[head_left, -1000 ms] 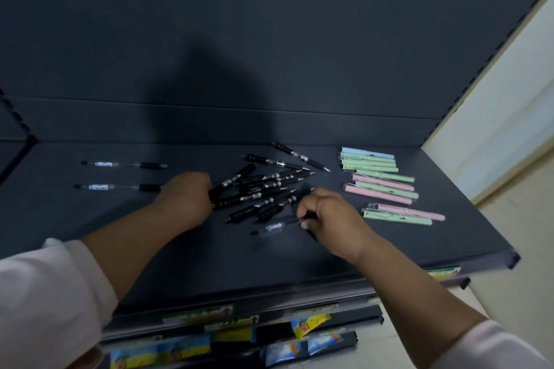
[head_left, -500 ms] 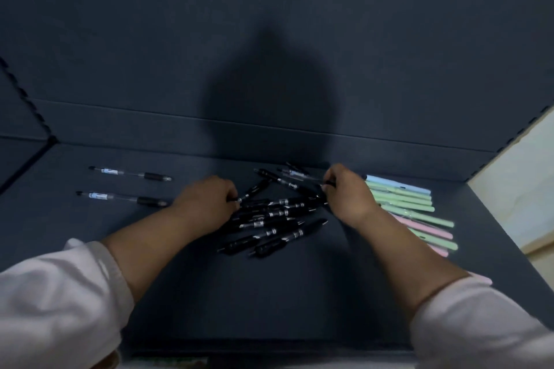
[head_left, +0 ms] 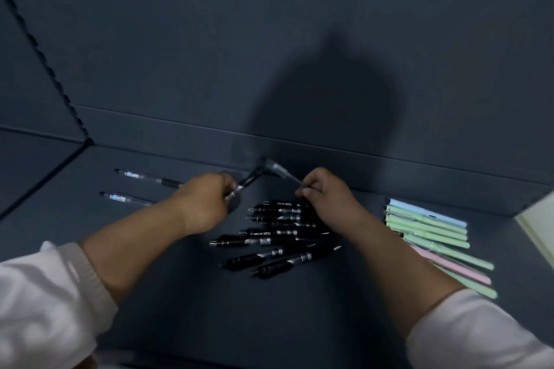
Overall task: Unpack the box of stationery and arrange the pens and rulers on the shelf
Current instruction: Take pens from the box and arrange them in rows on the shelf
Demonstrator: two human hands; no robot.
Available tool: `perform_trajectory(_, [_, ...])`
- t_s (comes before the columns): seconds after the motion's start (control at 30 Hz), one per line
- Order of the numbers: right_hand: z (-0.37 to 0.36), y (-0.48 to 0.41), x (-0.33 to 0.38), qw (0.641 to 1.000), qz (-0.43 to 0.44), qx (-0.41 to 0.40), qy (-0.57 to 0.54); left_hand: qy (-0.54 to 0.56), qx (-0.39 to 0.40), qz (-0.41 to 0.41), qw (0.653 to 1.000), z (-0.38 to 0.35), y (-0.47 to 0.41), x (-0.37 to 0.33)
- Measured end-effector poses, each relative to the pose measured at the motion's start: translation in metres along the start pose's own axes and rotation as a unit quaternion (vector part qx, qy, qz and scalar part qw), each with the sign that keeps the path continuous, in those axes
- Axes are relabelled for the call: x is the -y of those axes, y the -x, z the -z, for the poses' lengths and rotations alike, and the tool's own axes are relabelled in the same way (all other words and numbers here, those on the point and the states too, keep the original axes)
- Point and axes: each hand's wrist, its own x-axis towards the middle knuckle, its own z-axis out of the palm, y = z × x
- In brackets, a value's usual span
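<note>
Several black pens (head_left: 275, 237) lie in a loose pile on the dark shelf (head_left: 186, 293) between my arms. My left hand (head_left: 207, 201) grips a black pen (head_left: 247, 183) that points up and right. My right hand (head_left: 323, 192) pinches a clear-barrelled pen (head_left: 277, 171) that points up and left; the two pens' far ends meet near the back wall. Two clear pens (head_left: 147, 178) (head_left: 126, 198) lie side by side at the left. No ruler or box is in view.
A row of pastel blue, green and pink pens (head_left: 434, 237) lies at the right, partly behind my right forearm. The shelf's dark back wall (head_left: 269, 69) rises just beyond the pens. A pale floor (head_left: 539, 219) shows past the shelf's right end.
Both hands have lifted off the pile, each raising a pen towards the back wall. The view has moved closer and to the right.
</note>
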Motion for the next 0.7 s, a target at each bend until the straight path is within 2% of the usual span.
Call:
perform_trajectory(0.07, [0.000,-0.001,0.012,1.000,0.010,-0.021,-0.021,0.176,-0.017,0.055,0.983,0.005,0.002,-0.004])
perform_trajectory(0.13, [-0.008,-0.001,0.027,0.999,0.029,-0.003,-0.027,0.335,-0.037,0.112,0.935,0.011,0.008,-0.009])
perform_trajectory(0.23, [-0.033,-0.003,0.050,0.997,0.061,0.042,-0.003,0.463,-0.068,0.178,0.866,0.024,0.020,-0.006])
perform_trajectory(0.33, [-0.064,-0.006,0.068,0.993,0.080,0.083,0.036,0.518,-0.108,0.221,0.819,0.034,0.035,0.011])
perform_trajectory(0.47, [-0.101,-0.011,0.091,0.980,0.090,0.146,0.100,0.529,-0.130,0.266,0.795,0.044,0.061,0.041])
perform_trajectory(0.6, [-0.126,-0.013,0.122,0.978,0.096,0.183,0.029,0.540,-0.140,0.285,0.779,0.051,0.084,0.064])
perform_trajectory(0.7, [-0.129,-0.009,0.133,0.978,0.111,0.176,-0.024,0.557,-0.137,0.282,0.769,0.052,0.090,0.066])
